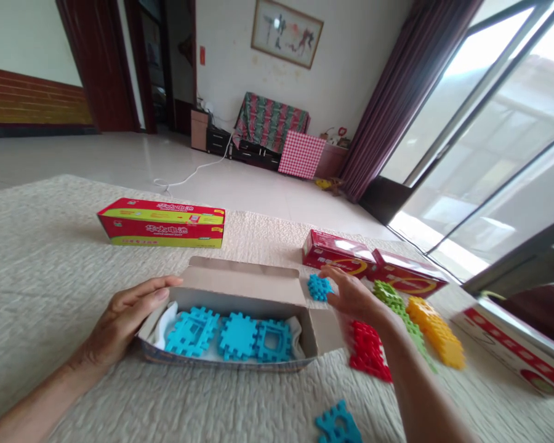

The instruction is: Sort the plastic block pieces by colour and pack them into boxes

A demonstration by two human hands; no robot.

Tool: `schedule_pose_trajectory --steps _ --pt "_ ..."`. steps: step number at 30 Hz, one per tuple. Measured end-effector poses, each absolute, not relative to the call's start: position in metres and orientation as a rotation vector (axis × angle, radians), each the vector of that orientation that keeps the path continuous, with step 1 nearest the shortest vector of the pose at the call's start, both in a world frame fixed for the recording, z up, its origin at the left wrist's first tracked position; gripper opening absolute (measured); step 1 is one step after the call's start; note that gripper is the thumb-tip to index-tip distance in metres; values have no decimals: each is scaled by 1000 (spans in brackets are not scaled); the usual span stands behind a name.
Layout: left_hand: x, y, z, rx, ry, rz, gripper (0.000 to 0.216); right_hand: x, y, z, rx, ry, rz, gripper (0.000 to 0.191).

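Observation:
An open cardboard box (231, 364) with its lid folded back lies in front of me. Inside it, several light-blue toothed plastic building tiles (238, 335) rest on white lining. My left hand (124, 314) grips the box's left end, thumb along the top edge. Over to the right, my right hand (351, 292) is stretched out with its fingers apart, beside a small blue stack of tiles (318, 288). I cannot tell whether its fingertips touch that stack. The right forearm passes over a red row of tiles (369, 351) and partly hides it. Another blue tile (339, 424) lies at the bottom edge.
Green tiles (399, 311) and yellow tiles (436, 332) lie in rows at the right. Behind stand a red-and-yellow battery box (164, 224) and two dark-red boxes (339, 251). A white-and-red box (512, 351) sits at far right. All rest on a quilted beige cover (41, 271).

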State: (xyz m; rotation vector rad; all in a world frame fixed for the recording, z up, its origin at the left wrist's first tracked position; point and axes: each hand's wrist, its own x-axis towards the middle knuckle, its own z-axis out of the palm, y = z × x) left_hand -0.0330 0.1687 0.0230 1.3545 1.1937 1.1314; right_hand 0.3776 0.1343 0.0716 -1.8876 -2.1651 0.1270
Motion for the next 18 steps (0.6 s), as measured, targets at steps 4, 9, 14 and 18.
schedule_pose_trajectory --steps 4,9,14,18 --pt "-29 165 26 1314 1204 1155 41 379 140 52 -1935 -2164 126 42" --pt "-33 168 23 1333 1171 1107 40 381 138 53 -1951 -2197 112 30" --pt "-33 167 24 1313 1138 1106 38 375 133 76 -1935 -2165 9 24" --pt "-31 166 25 1279 1095 1112 39 347 122 104 -1822 -2054 -110 27"
